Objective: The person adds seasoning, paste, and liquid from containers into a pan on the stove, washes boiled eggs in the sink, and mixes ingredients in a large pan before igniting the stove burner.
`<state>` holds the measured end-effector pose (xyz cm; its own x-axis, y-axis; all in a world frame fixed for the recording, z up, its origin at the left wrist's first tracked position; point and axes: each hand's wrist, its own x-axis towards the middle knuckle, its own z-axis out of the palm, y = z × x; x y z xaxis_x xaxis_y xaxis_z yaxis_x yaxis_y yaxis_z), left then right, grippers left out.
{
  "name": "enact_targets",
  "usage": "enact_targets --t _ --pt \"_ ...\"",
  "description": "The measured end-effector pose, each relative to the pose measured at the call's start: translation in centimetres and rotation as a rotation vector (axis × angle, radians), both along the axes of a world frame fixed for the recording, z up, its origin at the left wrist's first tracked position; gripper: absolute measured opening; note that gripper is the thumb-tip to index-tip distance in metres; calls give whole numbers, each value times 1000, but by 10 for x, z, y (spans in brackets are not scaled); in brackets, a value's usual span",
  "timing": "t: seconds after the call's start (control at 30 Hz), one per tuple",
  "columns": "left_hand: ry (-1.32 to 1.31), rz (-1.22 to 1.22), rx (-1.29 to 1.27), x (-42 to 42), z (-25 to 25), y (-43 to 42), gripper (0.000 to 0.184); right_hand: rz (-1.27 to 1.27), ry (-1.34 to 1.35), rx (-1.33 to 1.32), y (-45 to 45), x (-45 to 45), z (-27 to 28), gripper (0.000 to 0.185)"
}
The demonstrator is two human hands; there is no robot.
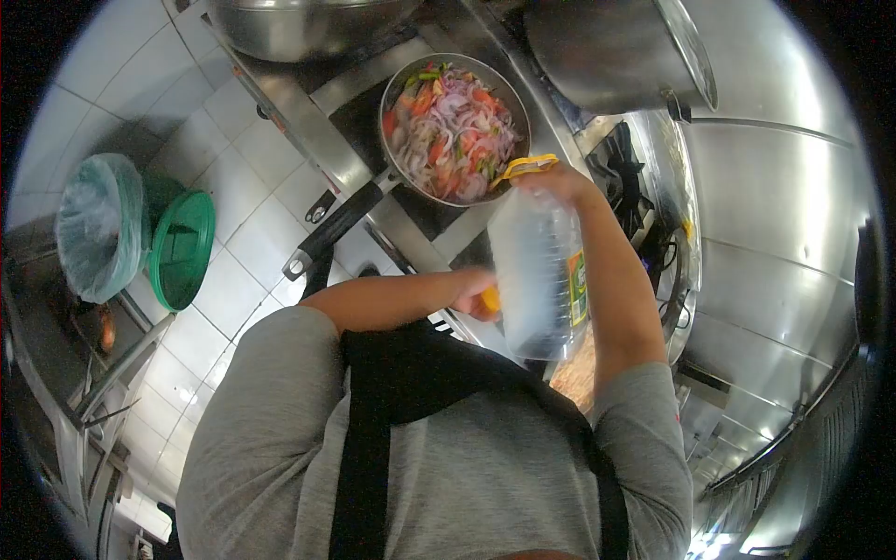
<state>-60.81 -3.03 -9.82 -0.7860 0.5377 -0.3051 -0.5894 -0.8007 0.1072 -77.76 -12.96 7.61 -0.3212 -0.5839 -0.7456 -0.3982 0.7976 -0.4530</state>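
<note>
My right hand [557, 181] is closed round the yellow handle [528, 165] of a large clear plastic jug [530, 271]. The jug has a green and yellow label [579, 287] on its side, and its handle end is at the near right rim of the frying pan. Beside the jug's left wall, my left hand [476, 291] is curled round a small yellow-orange piece [491, 299] that looks like a cap. In the frying pan [385, 124] on the stove lie sliced onions [464, 117], red tomato pieces and green strips. Its black handle [347, 222] points toward the lower left.
Large metal pots stand behind the pan, one at the upper left [308, 28] and one at the upper right [611, 56]. Black utensils [625, 177] lie right of the stove. On the left are a lined bin [103, 229] and a green lid [183, 252].
</note>
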Motion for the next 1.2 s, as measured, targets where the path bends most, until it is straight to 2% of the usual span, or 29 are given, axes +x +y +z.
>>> enact_targets --t 0.07,0.17,0.37,0.47,0.57,0.67,0.77,0.87,0.97,1.07,1.2 --pt "7 2 12 -6 0 -2 35 4 -19 22 -6 4 11 40" --pt "-43 66 73 -17 1 -1 33 15 44 75 -11 -18 -7 40" --pt "5 48 44 -37 0 -14 27 -53 32 24 -21 -42 -10 37" --pt "-85 42 46 -44 0 -17 27 -80 86 67 -24 -44 -6 37" --pt "-12 56 26 -44 3 -22 27 -63 15 -13 -23 -38 2 43" --pt "-57 91 -42 -42 6 -24 27 50 74 -119 -23 -42 -3 44" --pt "-111 108 -44 -40 15 -27 26 85 110 -12 -33 -32 15 42" --pt "-85 106 -46 -41 16 -27 25 83 34 -85 -35 -35 16 42" --pt "-84 139 -59 -37 19 -30 25 91 94 -29 -42 -25 24 41" --pt "-156 135 -39 -36 15 -30 26 108 40 -81 -47 -19 24 39" --pt "-60 134 12 -25 25 -41 30 117 -3 -74 -54 -14 22 41"
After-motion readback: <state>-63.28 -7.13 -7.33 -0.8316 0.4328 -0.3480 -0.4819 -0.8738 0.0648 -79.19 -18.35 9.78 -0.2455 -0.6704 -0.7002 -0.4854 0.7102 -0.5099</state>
